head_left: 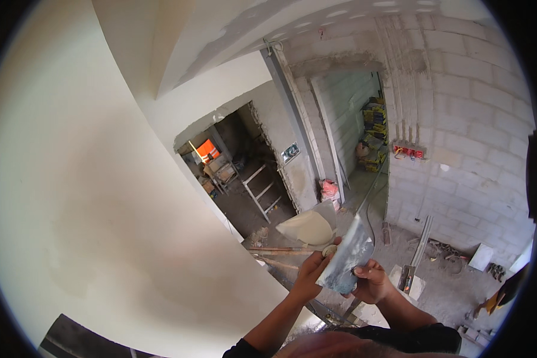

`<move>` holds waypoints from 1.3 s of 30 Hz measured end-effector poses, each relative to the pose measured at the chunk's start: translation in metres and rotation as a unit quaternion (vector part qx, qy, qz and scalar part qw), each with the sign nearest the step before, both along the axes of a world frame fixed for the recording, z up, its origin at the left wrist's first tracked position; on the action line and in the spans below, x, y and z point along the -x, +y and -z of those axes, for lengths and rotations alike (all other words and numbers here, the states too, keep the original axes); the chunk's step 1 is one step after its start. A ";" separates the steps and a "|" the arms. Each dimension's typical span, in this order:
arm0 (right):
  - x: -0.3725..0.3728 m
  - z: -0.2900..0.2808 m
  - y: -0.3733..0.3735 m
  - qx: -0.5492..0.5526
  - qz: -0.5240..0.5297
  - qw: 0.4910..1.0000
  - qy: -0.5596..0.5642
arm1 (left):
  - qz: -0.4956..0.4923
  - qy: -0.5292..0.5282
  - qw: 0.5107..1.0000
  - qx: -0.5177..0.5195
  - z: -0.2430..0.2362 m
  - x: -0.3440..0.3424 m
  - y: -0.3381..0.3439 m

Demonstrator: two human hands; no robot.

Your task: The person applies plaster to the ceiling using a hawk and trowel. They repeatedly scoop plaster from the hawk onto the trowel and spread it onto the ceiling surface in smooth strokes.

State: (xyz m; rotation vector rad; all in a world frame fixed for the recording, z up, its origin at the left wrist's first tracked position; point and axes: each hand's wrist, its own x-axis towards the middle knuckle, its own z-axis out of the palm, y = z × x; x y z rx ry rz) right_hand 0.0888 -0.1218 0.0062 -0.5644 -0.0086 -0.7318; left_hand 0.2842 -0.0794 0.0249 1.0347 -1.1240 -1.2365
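Observation:
Both hands are closed at a broad, grey, plaster-smeared plastering blade [349,256], tilted up in front of me. My left hand [309,275] grips at its left edge, some fingers hidden behind it. A small rounded pale piece [329,250] shows by those fingers; what it belongs to is unclear. My right hand [371,283] holds the blade's lower right part, its thumb against the smeared face. Just beyond my left hand is a pale, pointed sheet or vessel bearing cream-coloured plaster [310,228]. Whether it touches my hand cannot be made out.
A smooth pale wall [119,197] fills the left side. Beyond a rough opening stands a ladder [261,194]. Stacked bags [374,134] show through a doorway. A bare block wall [465,119] rises right; a long metal straightedge [420,244] and a trowel [407,278] lie below.

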 end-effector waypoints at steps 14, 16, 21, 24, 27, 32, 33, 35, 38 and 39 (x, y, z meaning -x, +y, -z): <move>-0.067 -0.184 -0.214 0.230 0.274 0.932 -0.051 | -0.085 0.123 0.983 -0.111 0.011 -0.038 -0.007; -0.122 -0.241 -0.248 0.228 0.242 0.938 -0.095 | -0.092 0.137 0.980 -0.114 0.018 -0.036 -0.010; -0.239 -0.358 -0.291 0.234 0.191 0.940 -0.157 | -0.108 0.166 0.975 -0.105 0.035 -0.033 -0.020; -0.296 -0.401 -0.311 0.224 0.171 0.938 -0.204 | -0.136 0.180 0.968 -0.112 0.038 -0.028 -0.021; -0.336 -0.429 -0.320 0.211 0.157 0.941 -0.211 | -0.161 0.175 0.966 -0.104 0.043 -0.026 -0.020; -0.358 -0.459 -0.322 0.202 0.140 0.945 -0.216 | -0.204 0.158 0.960 -0.103 0.037 -0.018 -0.020; -0.361 -0.464 -0.322 0.202 0.138 0.944 -0.220 | -0.214 0.156 0.958 -0.106 0.035 -0.017 -0.020; -0.363 -0.469 -0.322 0.202 0.139 0.942 -0.227 | -0.231 0.151 0.955 -0.112 0.032 -0.015 -0.020; -0.361 -0.478 -0.323 0.210 0.141 0.941 -0.225 | -0.255 0.183 0.945 -0.090 0.024 -0.008 -0.022; -0.359 -0.481 -0.326 0.212 0.141 0.940 -0.226 | -0.251 0.173 0.948 -0.095 0.024 -0.008 -0.023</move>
